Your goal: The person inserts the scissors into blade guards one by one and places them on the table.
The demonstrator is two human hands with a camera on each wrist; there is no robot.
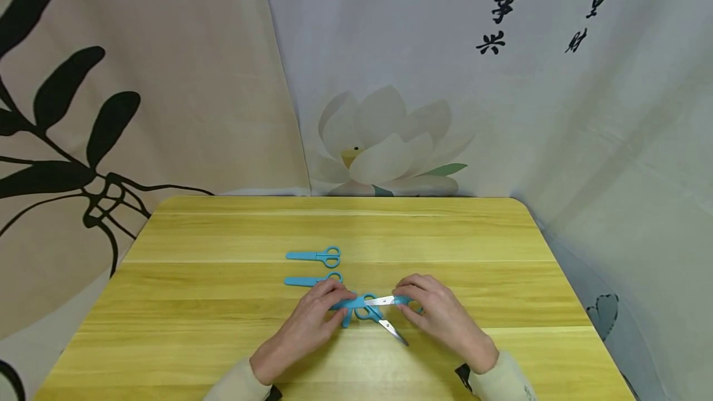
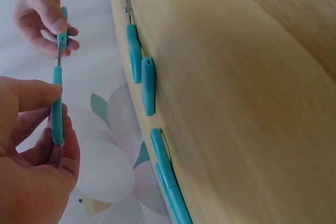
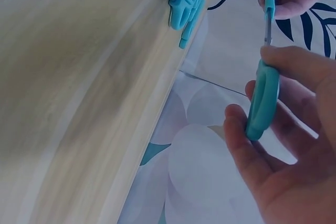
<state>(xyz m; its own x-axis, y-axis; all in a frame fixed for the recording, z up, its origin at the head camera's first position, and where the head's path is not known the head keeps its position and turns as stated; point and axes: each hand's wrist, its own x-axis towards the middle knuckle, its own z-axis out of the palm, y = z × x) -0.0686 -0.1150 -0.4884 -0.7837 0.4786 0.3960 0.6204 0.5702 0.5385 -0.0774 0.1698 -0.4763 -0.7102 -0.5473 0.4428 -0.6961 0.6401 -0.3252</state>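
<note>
My left hand [image 1: 301,323] pinches a blue blade cover [image 2: 57,108] between thumb and fingers. From its end a bare silver blade [image 1: 380,301] runs across to my right hand [image 1: 442,314], which holds those scissors by the blue handle [image 3: 264,100]. The blade's tip meets the cover, and both are held above the table. Beneath them lie other scissors [image 1: 393,330] with a bare blade pointing to the front right. Beside their handle is a loose blue cover [image 2: 148,86], partly hidden by the held one in the head view.
Farther back on the wooden table [image 1: 473,234] lie two pairs of scissors in blue covers, the rear pair [image 1: 303,255] and the nearer pair [image 1: 301,281], its handle close to my left fingers. A printed curtain [image 1: 390,48] hangs behind the table.
</note>
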